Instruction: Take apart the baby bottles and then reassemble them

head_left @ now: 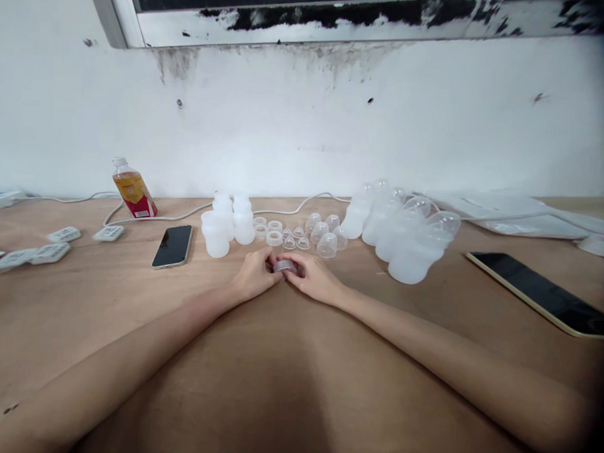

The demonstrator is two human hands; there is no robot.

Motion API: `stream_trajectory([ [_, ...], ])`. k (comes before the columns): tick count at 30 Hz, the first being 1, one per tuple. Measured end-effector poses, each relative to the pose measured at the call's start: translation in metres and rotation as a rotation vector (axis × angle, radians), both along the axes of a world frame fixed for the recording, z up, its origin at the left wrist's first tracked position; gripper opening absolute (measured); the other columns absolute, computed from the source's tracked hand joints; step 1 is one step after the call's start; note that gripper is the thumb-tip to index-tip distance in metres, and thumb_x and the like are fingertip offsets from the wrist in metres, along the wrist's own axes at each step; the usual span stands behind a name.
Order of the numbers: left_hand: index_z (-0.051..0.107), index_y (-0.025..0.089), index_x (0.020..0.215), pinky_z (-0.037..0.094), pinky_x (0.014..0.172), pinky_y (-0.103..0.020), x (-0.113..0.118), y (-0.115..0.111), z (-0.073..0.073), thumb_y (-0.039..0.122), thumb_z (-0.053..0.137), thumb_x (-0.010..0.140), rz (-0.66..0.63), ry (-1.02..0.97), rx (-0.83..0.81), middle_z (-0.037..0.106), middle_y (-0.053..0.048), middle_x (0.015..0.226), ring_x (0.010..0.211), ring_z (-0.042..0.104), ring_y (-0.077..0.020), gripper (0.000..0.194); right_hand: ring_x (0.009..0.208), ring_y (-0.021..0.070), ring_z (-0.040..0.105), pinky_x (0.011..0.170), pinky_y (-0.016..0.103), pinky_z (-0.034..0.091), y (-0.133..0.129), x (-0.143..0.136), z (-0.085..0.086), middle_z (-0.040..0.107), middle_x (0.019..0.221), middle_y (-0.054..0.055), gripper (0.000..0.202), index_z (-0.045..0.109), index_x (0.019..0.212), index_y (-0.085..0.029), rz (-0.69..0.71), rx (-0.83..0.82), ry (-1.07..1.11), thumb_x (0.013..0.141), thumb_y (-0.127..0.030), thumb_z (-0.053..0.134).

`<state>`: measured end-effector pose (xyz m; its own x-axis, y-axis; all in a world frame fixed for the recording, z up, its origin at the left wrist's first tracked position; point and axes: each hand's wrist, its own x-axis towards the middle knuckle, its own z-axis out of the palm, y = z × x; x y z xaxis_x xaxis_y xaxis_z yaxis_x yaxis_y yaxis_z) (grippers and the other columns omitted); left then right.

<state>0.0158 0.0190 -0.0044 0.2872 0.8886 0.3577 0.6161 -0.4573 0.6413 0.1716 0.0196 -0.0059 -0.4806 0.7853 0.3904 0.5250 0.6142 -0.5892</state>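
Note:
Near the middle of the table, a small translucent bottle collar ring (pixel 284 266) sits between my two hands. My left hand (pixel 255 273) grips it from the left with thumb and fingers. From the other side, the fingers of my right hand (pixel 314 277) close on the same ring. Just beyond them stand several white collar rings (pixel 274 237) and several small clear nipples (pixel 297 238). Clear dome caps (pixel 326 244) are to the right of these. White translucent bottles (pixel 217 237) stand at the left, and more bottles with clear domes on top (pixel 408 260) stand at the right.
A phone (pixel 172 246) lies at the left, a larger dark tablet-like device (pixel 542 291) at the right. A drink bottle (pixel 135 189), labelled packets (pixel 51 253) and a white cable (pixel 183 216) are toward the wall. Clear plastic bags (pixel 520 217) lie at the back right.

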Motion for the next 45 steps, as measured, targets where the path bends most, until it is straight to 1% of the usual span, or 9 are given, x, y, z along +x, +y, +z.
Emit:
stream_trajectory([
  [4, 0.047, 0.017, 0.065, 0.037, 0.053, -0.02, -0.003, 0.0, -0.002, 0.02, 0.053, 0.063, 0.011, -0.006, 0.046, 0.054, 0.003, 0.062, 0.059, 0.05, -0.0101, 0.007, 0.074, 0.0126, 0.054, 0.066, 0.026, 0.042, -0.002, 0.0, 0.001, 0.061, 0.094, 0.006, 0.037, 0.056, 0.103, -0.016, -0.013, 0.04, -0.017, 0.068, -0.008, 0.046],
  [10, 0.049, 0.017, 0.067, 0.036, 0.055, -0.021, -0.002, -0.001, -0.001, 0.017, 0.05, 0.066, 0.001, 0.033, 0.127, 0.056, 0.002, 0.064, 0.06, 0.05, -0.0106, 0.002, 0.081, 0.0153, 0.056, 0.072, 0.029, 0.044, 0.002, 0.0, -0.002, 0.061, 0.096, 0.008, 0.039, 0.055, 0.106, -0.014, -0.046, -0.069, 0.074, 0.069, -0.008, 0.045],
  [17, 0.046, 0.017, 0.064, 0.037, 0.053, -0.021, 0.002, 0.001, -0.003, 0.018, 0.05, 0.065, -0.009, -0.022, 0.071, 0.053, 0.003, 0.061, 0.058, 0.049, -0.0104, 0.004, 0.08, 0.015, 0.057, 0.071, 0.029, 0.045, 0.001, -0.001, -0.001, 0.063, 0.092, 0.006, 0.036, 0.057, 0.102, -0.016, -0.03, -0.081, 0.129, 0.069, -0.009, 0.044],
  [21, 0.046, 0.016, 0.067, 0.037, 0.054, -0.02, -0.001, 0.001, -0.002, 0.018, 0.049, 0.067, -0.005, -0.102, 0.032, 0.052, 0.003, 0.061, 0.057, 0.049, -0.0099, 0.003, 0.076, 0.0141, 0.056, 0.071, 0.028, 0.044, -0.003, 0.0, 0.002, 0.062, 0.092, 0.006, 0.036, 0.052, 0.11, -0.018, -0.015, -0.025, 0.105, 0.075, -0.017, 0.043],
  [26, 0.048, 0.016, 0.076, 0.037, 0.056, -0.02, -0.001, -0.005, 0.003, 0.025, 0.043, 0.076, -0.042, -0.152, 0.068, 0.053, 0.003, 0.062, 0.057, 0.049, -0.0093, 0.01, 0.054, 0.0113, 0.052, 0.057, 0.026, 0.044, -0.006, 0.001, 0.004, 0.062, 0.071, 0.004, 0.039, 0.048, 0.116, -0.015, -0.085, -0.006, 0.103, 0.08, -0.023, 0.038],
  [30, 0.048, 0.017, 0.076, 0.036, 0.055, -0.019, 0.0, -0.008, 0.005, 0.024, 0.042, 0.077, -0.056, -0.128, 0.114, 0.054, 0.003, 0.061, 0.056, 0.048, -0.0083, 0.01, 0.054, 0.0114, 0.052, 0.055, 0.024, 0.043, -0.006, 0.0, 0.003, 0.06, 0.063, 0.002, 0.036, 0.052, 0.112, -0.014, -0.098, 0.001, 0.139, 0.078, -0.021, 0.04],
  [38, 0.045, 0.017, 0.068, 0.034, 0.051, -0.017, 0.0, -0.006, 0.003, 0.019, 0.044, 0.072, -0.06, -0.078, 0.104, 0.047, 0.006, 0.054, 0.051, 0.044, -0.0069, 0.005, 0.066, 0.0121, 0.055, 0.06, 0.024, 0.044, -0.004, 0.0, 0.002, 0.063, 0.083, 0.005, 0.031, 0.058, 0.102, -0.015, -0.077, 0.02, 0.178, 0.075, -0.02, 0.043],
  [41, 0.045, 0.017, 0.069, 0.035, 0.051, -0.018, 0.001, -0.007, 0.004, 0.023, 0.043, 0.075, -0.045, -0.09, 0.073, 0.048, 0.005, 0.054, 0.051, 0.045, -0.0073, 0.008, 0.064, 0.0125, 0.055, 0.061, 0.024, 0.044, -0.005, 0.0, 0.004, 0.061, 0.069, 0.003, 0.031, 0.056, 0.104, -0.016, -0.059, -0.016, 0.155, 0.079, -0.024, 0.04],
  [45, 0.046, 0.017, 0.072, 0.035, 0.051, -0.018, 0.001, -0.009, 0.005, 0.027, 0.041, 0.078, -0.033, -0.077, 0.072, 0.05, 0.005, 0.056, 0.051, 0.046, -0.0077, 0.013, 0.05, 0.0115, 0.052, 0.055, 0.024, 0.042, -0.007, 0.001, 0.008, 0.049, 0.046, -0.003, 0.031, 0.055, 0.103, -0.015, -0.053, -0.081, 0.146, 0.083, -0.027, 0.035],
])
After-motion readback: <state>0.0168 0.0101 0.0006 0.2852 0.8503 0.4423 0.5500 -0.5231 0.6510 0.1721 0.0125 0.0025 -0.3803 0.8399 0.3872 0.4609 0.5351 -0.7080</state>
